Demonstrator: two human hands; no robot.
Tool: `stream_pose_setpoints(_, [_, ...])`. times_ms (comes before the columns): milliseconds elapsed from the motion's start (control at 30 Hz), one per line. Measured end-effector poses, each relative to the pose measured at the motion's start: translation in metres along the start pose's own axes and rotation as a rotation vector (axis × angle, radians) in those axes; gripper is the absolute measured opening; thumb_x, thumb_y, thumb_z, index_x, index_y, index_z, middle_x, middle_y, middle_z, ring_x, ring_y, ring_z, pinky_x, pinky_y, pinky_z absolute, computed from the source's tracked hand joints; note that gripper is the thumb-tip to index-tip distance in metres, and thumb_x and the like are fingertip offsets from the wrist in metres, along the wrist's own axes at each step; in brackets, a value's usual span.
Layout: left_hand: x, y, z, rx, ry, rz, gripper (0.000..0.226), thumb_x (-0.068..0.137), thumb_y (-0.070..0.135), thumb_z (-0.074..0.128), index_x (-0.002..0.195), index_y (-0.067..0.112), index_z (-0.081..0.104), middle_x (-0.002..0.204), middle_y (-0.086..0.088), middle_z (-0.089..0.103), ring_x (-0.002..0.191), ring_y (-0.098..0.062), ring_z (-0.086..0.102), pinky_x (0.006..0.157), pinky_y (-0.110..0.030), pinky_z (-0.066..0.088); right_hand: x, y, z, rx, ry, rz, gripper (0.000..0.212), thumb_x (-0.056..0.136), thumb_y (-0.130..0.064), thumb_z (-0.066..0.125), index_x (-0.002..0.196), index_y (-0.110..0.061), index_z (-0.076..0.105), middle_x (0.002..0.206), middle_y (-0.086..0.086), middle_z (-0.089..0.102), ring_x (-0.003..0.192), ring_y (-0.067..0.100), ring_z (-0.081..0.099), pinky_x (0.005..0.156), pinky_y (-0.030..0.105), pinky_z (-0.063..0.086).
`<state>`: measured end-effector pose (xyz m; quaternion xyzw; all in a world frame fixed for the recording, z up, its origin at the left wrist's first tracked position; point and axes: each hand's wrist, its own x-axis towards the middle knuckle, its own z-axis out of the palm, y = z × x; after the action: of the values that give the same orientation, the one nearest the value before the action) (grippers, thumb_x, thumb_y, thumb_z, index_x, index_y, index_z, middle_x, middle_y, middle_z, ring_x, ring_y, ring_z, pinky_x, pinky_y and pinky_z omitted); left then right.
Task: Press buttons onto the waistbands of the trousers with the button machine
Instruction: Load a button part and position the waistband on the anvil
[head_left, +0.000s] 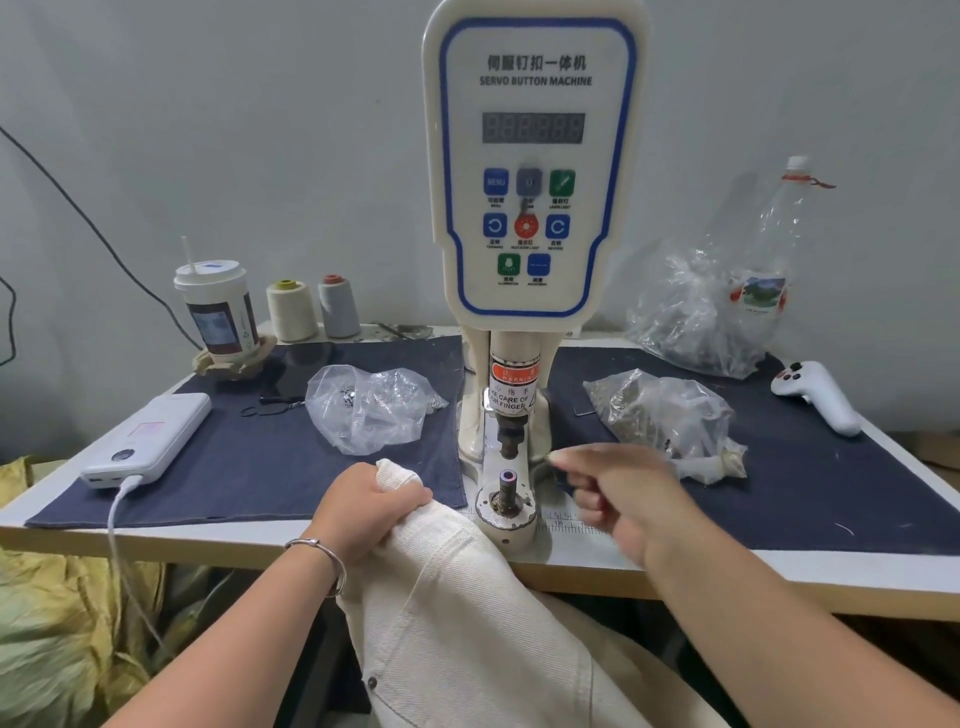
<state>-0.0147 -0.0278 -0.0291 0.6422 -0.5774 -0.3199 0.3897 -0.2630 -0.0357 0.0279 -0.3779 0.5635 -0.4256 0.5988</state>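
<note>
Left hand (371, 506) grips the trousers (467, 613); right hand (618, 493) blurred, curled, grasp unclear.

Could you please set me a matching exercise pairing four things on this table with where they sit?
Things:
1. power bank
2. takeaway cup
3. white controller
4. trousers

Places:
A. far right, on the dark cloth
B. gripped by the left hand, in front of the button machine
C. back left, beside two thread cones
D. left edge, cable plugged in

Pairs: 1-D, 2-C, 3-A, 4-B
</note>
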Motion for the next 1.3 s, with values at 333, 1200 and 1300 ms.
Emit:
stream_pose_setpoints(333, [0.0, -0.002, 0.0, -0.016, 0.01, -0.019, 0.042, 0.062, 0.039, 0.065, 0.05, 0.02, 0.03, 0.053, 0.0, 0.032, 0.054, -0.014, 0.03, 0.056, -0.032, 0.026, -0.006, -0.004, 0.034, 0.354, -0.257, 0.376, 0.046, 0.094, -0.008, 0.054, 0.048, -0.006, 0.052, 0.042, -0.002, 0.04, 0.027, 0.006, 0.032, 0.027, 0.011, 0.023])
stream_pose_setpoints(1200, [-0.002, 0.001, 0.0, 0.023, 0.024, -0.003, 0.044, 0.062, 0.039, 0.064, 0.043, 0.019, 0.031, 0.048, 0.004, 0.032, 0.049, -0.012, 0.03, 0.052, -0.029, 0.027, -0.027, 0.0, 0.031, 0.694, -0.284, 0.408, 0.008, 0.082, -0.004, 0.045, 0.075, -0.004, 0.049, 0.048, -0.001, 0.037, 0.029, 0.008, 0.029, 0.03, 0.011, 0.02])
stream_pose_setpoints(1300, [-0.002, 0.002, 0.0, 0.025, 0.019, -0.005, 0.045, 0.061, 0.04, 0.065, 0.041, 0.019, 0.031, 0.046, 0.006, 0.032, 0.048, -0.012, 0.029, 0.049, -0.027, 0.026, -0.029, 0.004, 0.035, 0.682, -0.272, 0.36, 0.01, 0.081, -0.003, 0.046, 0.079, -0.001, 0.055, 0.049, -0.002, 0.036, 0.03, 0.007, 0.028, 0.03, 0.011, 0.019])
